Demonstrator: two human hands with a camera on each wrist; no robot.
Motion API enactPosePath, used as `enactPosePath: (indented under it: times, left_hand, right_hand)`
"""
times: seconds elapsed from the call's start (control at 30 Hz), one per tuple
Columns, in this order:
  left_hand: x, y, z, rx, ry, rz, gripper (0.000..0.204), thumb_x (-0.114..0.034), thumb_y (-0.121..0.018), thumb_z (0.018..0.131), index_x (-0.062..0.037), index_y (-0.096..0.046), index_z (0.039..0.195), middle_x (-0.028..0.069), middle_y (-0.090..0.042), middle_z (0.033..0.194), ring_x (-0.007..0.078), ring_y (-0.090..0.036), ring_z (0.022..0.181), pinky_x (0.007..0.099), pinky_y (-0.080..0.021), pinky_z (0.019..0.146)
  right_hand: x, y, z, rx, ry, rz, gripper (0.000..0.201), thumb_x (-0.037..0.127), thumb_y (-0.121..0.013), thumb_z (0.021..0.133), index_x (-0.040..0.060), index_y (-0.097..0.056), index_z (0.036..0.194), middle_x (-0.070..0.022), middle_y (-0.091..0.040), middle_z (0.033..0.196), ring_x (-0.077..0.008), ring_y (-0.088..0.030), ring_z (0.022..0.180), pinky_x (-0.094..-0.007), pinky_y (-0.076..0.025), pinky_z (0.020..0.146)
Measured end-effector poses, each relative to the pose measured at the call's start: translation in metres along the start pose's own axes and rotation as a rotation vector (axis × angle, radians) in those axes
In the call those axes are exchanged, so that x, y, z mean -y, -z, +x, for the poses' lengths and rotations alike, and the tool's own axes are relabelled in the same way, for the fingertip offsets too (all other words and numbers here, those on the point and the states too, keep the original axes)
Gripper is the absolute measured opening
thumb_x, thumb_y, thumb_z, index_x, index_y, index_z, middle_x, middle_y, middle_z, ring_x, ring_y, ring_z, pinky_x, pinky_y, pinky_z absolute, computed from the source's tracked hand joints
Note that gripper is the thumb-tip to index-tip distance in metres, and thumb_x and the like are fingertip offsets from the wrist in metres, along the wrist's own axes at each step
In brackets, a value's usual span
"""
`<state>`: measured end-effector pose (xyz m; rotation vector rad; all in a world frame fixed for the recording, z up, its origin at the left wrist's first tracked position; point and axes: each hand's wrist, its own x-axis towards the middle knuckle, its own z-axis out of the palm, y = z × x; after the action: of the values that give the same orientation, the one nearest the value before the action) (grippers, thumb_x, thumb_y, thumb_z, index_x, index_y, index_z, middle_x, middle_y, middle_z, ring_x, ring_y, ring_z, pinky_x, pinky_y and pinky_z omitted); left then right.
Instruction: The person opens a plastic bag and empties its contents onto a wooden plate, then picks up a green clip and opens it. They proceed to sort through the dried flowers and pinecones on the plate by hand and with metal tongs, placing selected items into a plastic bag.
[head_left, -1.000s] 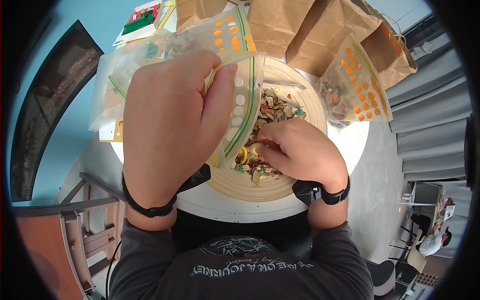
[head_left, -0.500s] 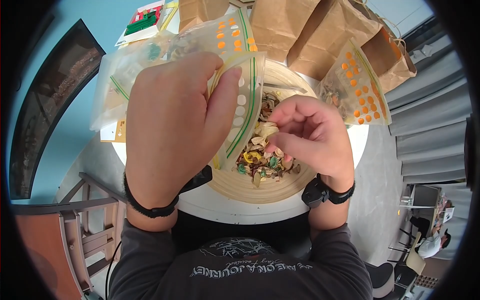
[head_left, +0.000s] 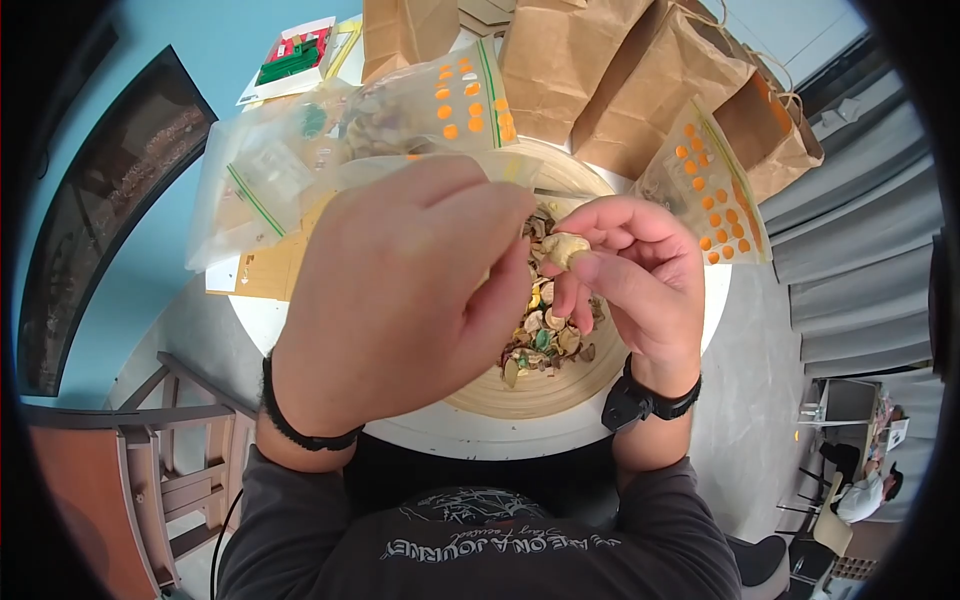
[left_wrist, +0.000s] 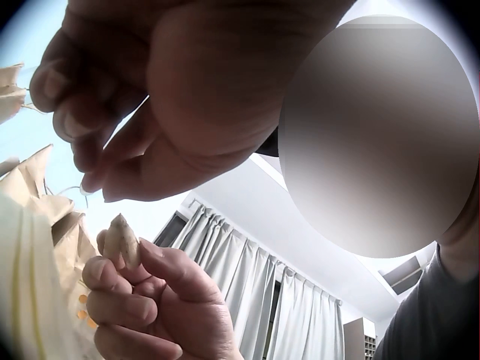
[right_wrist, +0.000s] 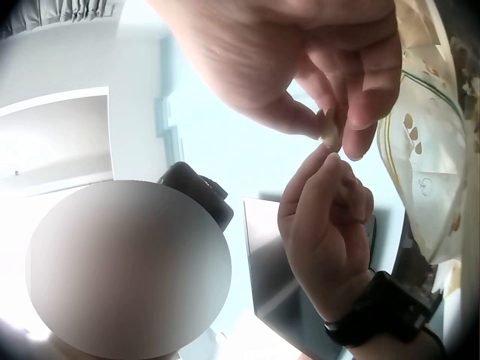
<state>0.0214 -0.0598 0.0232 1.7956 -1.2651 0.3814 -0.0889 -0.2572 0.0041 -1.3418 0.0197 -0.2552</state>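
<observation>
My right hand (head_left: 650, 270) pinches a pale dried potpourri piece (head_left: 567, 248) between thumb and fingers, above a round wooden bowl (head_left: 480, 402). Dried potpourri bits (head_left: 540, 345) in brown, cream, green and yellow lie in the bowl. In the left wrist view the pinched piece (left_wrist: 122, 241) shows a pointed top. My left hand (head_left: 415, 290) is beside it, thumb and forefinger tips together, other fingers curled; no object shows between them. The right wrist view has the left fingertips (right_wrist: 331, 159) right at the piece. A zip bag (head_left: 500, 165) is mostly hidden behind the left hand.
Zip bags with orange dots stand at the back (head_left: 420, 105) and right (head_left: 715, 190) of the bowl. Brown paper bags (head_left: 640, 90) line the far side. A flat clear bag (head_left: 265, 190) and a white box with green and red items (head_left: 295, 60) are at the left.
My right hand has lifted the pale piece out of the bowl and turned it up. The left hand has let go of the zip bag's edge and moved right, towards the piece.
</observation>
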Motion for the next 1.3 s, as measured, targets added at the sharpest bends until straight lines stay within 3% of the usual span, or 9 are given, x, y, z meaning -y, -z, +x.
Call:
enactPosePath:
  times: [0.3, 0.57, 0.93, 1.3]
  left_hand:
    - [-0.0056, 0.0011, -0.0014, 0.118, -0.063, 0.043, 0.018, -0.004, -0.081, 0.08, -0.003, -0.074, 0.097, 0.0092, -0.063, 0.076, 0.0288, -0.063, 0.065, 0.0395, -0.048, 0.056]
    - [-0.001, -0.003, -0.0019, 0.114, -0.121, 0.06, 0.017, -0.007, -0.083, 0.083, -0.0052, -0.074, 0.097, 0.0077, -0.063, 0.078, 0.0296, -0.063, 0.066, 0.0403, -0.048, 0.056]
    - [0.0005, -0.0031, -0.0022, 0.148, -0.159, 0.065, 0.018, -0.011, -0.084, 0.082, -0.0052, -0.072, 0.095, 0.0075, -0.063, 0.079, 0.03, -0.062, 0.064, 0.0406, -0.046, 0.053]
    - [-0.0028, 0.0012, -0.004, 0.171, -0.154, -0.006, 0.017, -0.01, -0.084, 0.08, -0.0032, -0.071, 0.089, 0.0096, -0.065, 0.076, 0.0311, -0.064, 0.064, 0.0409, -0.047, 0.053]
  right_hand:
    - [-0.0034, 0.002, -0.0016, -0.004, 0.072, 0.017, 0.032, -0.016, -0.071, 0.086, -0.0067, -0.07, 0.117, -0.0125, -0.076, 0.098, -0.0137, -0.074, 0.08, -0.0198, -0.052, 0.058]
    - [-0.0015, -0.0018, -0.0017, 0.006, 0.115, 0.045, 0.035, -0.018, -0.072, 0.085, -0.0059, -0.071, 0.118, -0.0122, -0.077, 0.105, -0.0131, -0.074, 0.09, -0.0195, -0.053, 0.06]
    - [-0.002, 0.0064, -0.0045, 0.066, 0.1, 0.0, 0.031, -0.011, -0.073, 0.093, -0.0096, -0.072, 0.124, -0.0123, -0.077, 0.095, -0.0116, -0.071, 0.071, -0.0209, -0.053, 0.057]
    - [0.0006, 0.0029, -0.0101, 0.062, 0.128, -0.085, 0.028, -0.011, -0.074, 0.093, -0.0091, -0.075, 0.121, -0.0141, -0.078, 0.096, -0.0114, -0.072, 0.07, -0.0205, -0.052, 0.056]
